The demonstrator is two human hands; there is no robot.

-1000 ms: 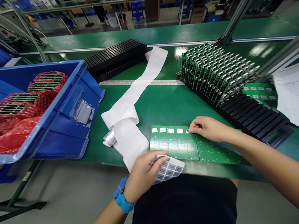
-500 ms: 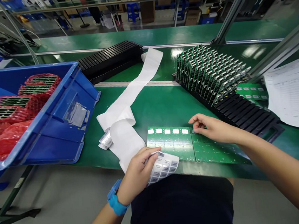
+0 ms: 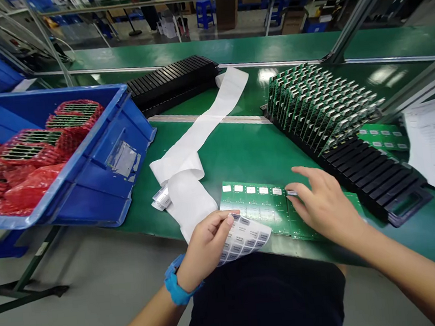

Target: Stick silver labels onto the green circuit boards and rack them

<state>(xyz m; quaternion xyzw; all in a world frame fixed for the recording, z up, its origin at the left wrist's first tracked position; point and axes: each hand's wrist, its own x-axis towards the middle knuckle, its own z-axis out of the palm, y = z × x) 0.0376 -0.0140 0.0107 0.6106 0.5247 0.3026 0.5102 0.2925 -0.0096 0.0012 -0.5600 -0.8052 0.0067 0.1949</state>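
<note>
Right fingers (image 3: 301, 196) have spread and dropped lower over the board (image 3: 260, 205) since the last frame, and my view has swung slightly.

What are they on?

A small label (image 3: 291, 192) right at the fingertips, by the board's edge. From here I can't tell whether they're pinching it or just touching it.

And the left hand (image 3: 206, 246)?

Clenched on a label sheet (image 3: 246, 239), which sticks out to the right of the hand, toward the board. A blue wrist strap (image 3: 175, 285) sits just behind that hand.

What's around the right fingers?

To their left, a row of five white labels (image 3: 251, 189) sits along the board's far edge. Beyond them is a black rack (image 3: 373, 179) with boards (image 3: 319, 102) standing in rows and leaning.

Anything past the left hand?

A white paper strip (image 3: 190, 201) runs away from it across the green bench (image 3: 247, 150). Farther left, a blue bin (image 3: 122, 177) holds red bags (image 3: 28, 155).
</note>
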